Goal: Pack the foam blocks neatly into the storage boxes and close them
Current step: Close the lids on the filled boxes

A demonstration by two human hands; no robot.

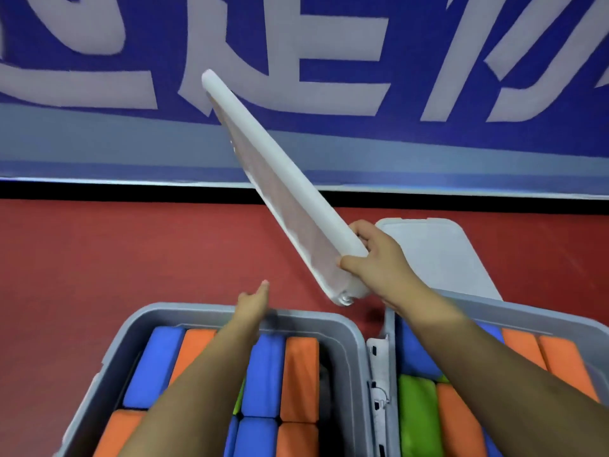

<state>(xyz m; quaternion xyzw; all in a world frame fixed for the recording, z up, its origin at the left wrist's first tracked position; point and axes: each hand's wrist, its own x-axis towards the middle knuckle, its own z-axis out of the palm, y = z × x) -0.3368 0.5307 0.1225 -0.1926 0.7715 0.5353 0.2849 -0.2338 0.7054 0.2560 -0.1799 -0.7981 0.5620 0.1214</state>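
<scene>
Gripping one short end of a lid (290,189), the right hand (379,258) holds it tilted above the left box (211,311). Left hand (253,298) reaches forward, fingers straight, holding nothing. Lid looks light and stiff; a second hold on the far edge would steady it.

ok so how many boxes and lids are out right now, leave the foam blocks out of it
boxes: 2, the left box and the right box, both open
lids: 2, one lid gripped in the right hand at, one lid lying on the floor behind the right box
total: 4
</scene>
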